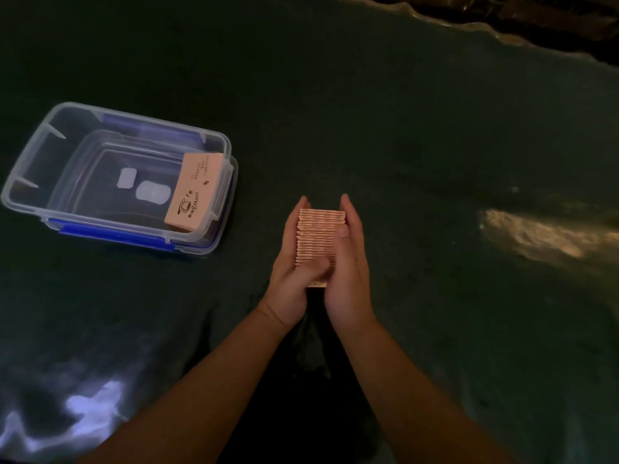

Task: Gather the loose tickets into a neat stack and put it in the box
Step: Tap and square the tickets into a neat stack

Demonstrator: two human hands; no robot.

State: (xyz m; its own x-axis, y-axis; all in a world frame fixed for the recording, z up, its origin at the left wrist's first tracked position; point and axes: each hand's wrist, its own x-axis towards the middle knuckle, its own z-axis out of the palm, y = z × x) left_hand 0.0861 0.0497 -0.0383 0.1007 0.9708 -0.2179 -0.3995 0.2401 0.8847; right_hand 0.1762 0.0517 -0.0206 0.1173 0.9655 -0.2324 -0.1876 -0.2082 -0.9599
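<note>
Both forearms enter from the lower edge and converge at the centre. Left hand (290,262) and right hand (348,262) are cupped palm-to-palm around a stack of pink tickets (320,237), one hand on each long side. Fingers point away from the person, and both sets of fingertips reach just past the far end of the stack. The right thumb lies on the right edge of the stack; the left thumb lies across its near end. The tickets stand on edge, pressed together, with their thin upper edges showing as a row of close parallel lines. The row is roughly squared but slightly uneven along the left side. A small part of the nearest ticket shows below the left thumb. Whether the stack rests on the table cannot be determined.

The table (418,145) is covered with a dark green cloth, wrinkled near the lower left and along the far edge.

To the left of the hands, well apart from them, a clear plastic box (40,152) with blue latches sits open on the table. Inside it, against the right wall, lies a second stack of pink tickets (196,190) printed with a coffee-cup design. Two pale labels show through the box floor.
</note>
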